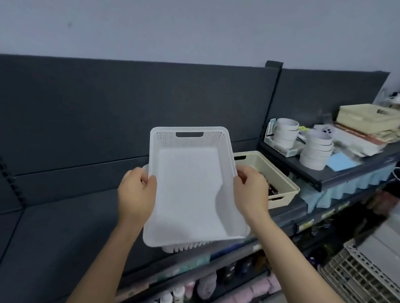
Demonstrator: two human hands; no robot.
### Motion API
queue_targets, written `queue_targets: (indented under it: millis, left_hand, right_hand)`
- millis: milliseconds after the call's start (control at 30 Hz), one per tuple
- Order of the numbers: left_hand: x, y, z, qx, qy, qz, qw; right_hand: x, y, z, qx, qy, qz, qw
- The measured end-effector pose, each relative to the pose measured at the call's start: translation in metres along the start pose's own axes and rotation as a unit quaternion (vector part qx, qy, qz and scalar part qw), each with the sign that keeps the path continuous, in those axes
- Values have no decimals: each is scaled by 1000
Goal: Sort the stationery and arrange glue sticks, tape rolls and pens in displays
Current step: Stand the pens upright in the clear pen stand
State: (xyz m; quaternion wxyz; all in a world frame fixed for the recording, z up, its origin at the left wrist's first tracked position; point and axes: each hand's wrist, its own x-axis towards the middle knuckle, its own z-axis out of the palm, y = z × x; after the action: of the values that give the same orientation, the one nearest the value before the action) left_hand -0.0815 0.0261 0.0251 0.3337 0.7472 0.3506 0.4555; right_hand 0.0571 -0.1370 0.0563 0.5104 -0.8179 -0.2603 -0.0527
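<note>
White basket (187,192) rims between fingers (150,183)

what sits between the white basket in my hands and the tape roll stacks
The cream basket, resting on the dark shelf, as the head view shows.

Both arms up and forward, bare. Left forearm (98,269) enters from bottom-left, right forearm (304,263) from bottom-right, converging upward. Left hand (136,194) grips the left rim of the white basket (187,192) — thumb hooked over the edge onto the inner side, other fingers hidden behind the wall. Right hand (252,192) grips the opposite rim, fingers curled over the edge, back of hand toward the camera. Hands roughly level, right slightly higher in frame. Wrists close to straight, in line with the forearms. Both grips sit about mid-length on the side walls — elbows out of frame.
</note>
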Motion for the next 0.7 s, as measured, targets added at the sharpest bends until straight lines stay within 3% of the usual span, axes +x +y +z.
queue_targets:
  millis: [133, 400, 567, 700]
  left_hand:
    - [19, -11, 24, 13, 9, -5, 1000]
    - [26, -42, 55, 138, -62, -97, 984]
    - [24, -51, 80, 259, -68, -98, 959]
    - [16, -43, 91, 336, -29, -96, 937]
  right_hand:
    - [42, 15, 19, 1, -26, -17, 1000]
    - [79, 71, 51, -54, -152, -5, 987]
    - [105, 99, 59, -88, -249, -32, 964]
    - [129, 114, 54, -92, -344, -90, 930]
